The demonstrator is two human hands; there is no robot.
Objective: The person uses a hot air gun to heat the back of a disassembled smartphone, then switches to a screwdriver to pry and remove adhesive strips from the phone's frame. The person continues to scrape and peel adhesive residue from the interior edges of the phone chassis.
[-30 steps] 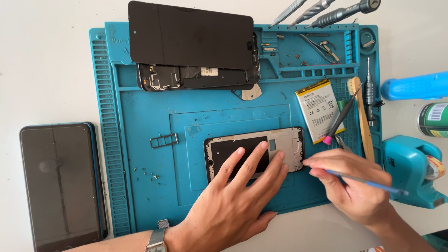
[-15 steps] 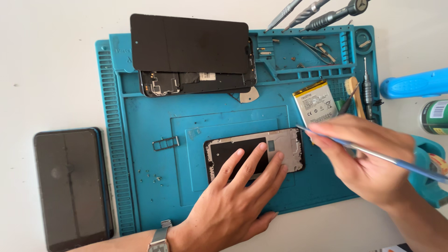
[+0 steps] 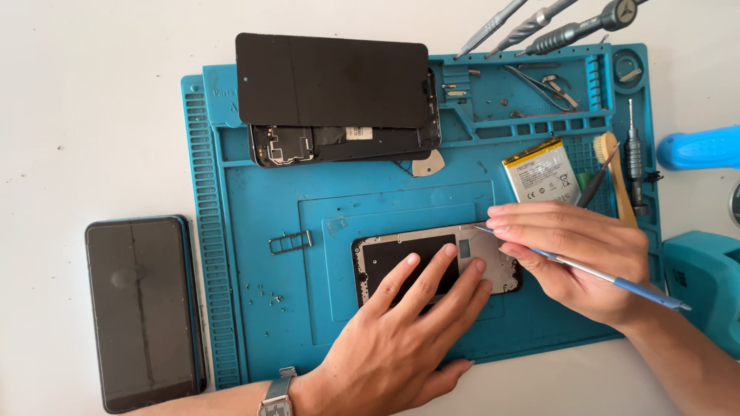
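Two bare hands at work on an opened phone frame lying on a blue silicone repair mat.

The left hand lies flat, palm down, fingers spread and uncurled, three fingertips pressing on the silver-edged phone frame with its dark inner plate; it grasps nothing. The right hand is curled closed around a slim metal tool with a blue handle, held like a pen, its tip touching the frame's upper right edge. The frame rests flat at the mat's centre, long side across. Behind it lie a black screen panel and a flat battery; a dark phone sits left of the mat.
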